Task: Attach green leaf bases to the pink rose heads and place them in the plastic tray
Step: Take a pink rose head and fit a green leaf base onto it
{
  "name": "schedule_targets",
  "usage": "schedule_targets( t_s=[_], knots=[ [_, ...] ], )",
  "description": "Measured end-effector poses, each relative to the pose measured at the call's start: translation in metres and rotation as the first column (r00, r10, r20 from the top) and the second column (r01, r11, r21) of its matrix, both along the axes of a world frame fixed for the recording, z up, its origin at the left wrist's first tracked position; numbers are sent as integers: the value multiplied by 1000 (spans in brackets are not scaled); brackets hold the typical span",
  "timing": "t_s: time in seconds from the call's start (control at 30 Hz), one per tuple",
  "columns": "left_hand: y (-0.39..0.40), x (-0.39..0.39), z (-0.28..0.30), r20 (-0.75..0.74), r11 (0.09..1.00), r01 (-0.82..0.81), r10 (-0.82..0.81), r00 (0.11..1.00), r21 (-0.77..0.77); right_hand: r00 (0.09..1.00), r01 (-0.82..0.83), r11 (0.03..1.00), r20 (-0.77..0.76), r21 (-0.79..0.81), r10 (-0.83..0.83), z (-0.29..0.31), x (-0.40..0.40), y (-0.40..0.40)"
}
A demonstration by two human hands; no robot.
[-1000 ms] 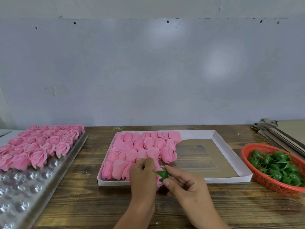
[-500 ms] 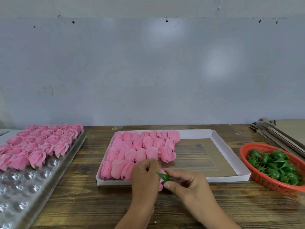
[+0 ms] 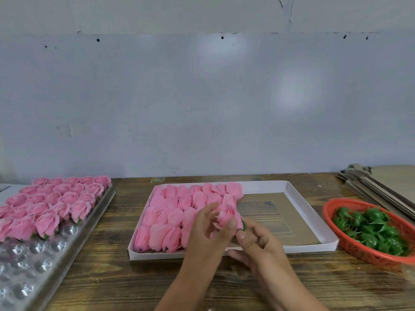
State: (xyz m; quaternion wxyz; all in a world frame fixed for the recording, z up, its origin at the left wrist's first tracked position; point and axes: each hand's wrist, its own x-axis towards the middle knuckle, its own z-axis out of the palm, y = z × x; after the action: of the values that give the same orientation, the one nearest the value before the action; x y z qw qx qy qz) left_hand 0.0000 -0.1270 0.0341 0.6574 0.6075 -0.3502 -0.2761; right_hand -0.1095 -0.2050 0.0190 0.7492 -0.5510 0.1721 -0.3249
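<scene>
- Dark, rough-grained wooden table set against a pale grey wall.
- White shallow cardboard box at centre: left half packed with soft, rounded pink rose heads lying on their sides; right half shows a brown floor.
- Left hand pinches one held rose head between thumb and fingers, raised over the near edge of the box.
- Right hand pinches a green leaf base against that rose's underside, at 3 o'clock of the bloom. The two hands are together.
- Clear plastic tray at 9 o'clock: glossy dome-shaped cells; its far rows hold finished roses standing upright, near rows vacant.
- Red woven plastic basket at 3 o'clock holds glossy, spiky green leaf bases.
- Flat cardboard sheets stacked at 2 o'clock, behind the basket.
- The hands hide part of the box's near rim and its nearest roses.
- Compared with half a second ago, both hands are higher, and the rose now faces the camera, covering most of the leaf base.
</scene>
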Motion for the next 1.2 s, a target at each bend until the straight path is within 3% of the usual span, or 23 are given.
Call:
schedule_targets(
  t_s=[0.13,0.37,0.6,0.77,0.93,1.2],
  knots=[
    [-3,-3,-4,-67,995,92,-94,993,-28,986,-159,974,81,163,148,2,0,4],
    [1,0,-4,42,998,62,-62,997,2,979,-203,974,0,104,204,2,0,6],
    [1,-5,9,136,999,6,-14,991,53,958,-279,949,-20,146,285,4,-4,6],
    [5,-3,7,103,995,85,-90,991,54,938,-340,925,-11,167,347,8,-5,3],
    [2,-5,3,140,999,-37,32,990,31,946,-320,934,2,160,324,7,-4,3],
    [1,-10,4,62,998,-56,56,997,4,948,-317,939,14,134,318,8,-5,5]
  ],
)
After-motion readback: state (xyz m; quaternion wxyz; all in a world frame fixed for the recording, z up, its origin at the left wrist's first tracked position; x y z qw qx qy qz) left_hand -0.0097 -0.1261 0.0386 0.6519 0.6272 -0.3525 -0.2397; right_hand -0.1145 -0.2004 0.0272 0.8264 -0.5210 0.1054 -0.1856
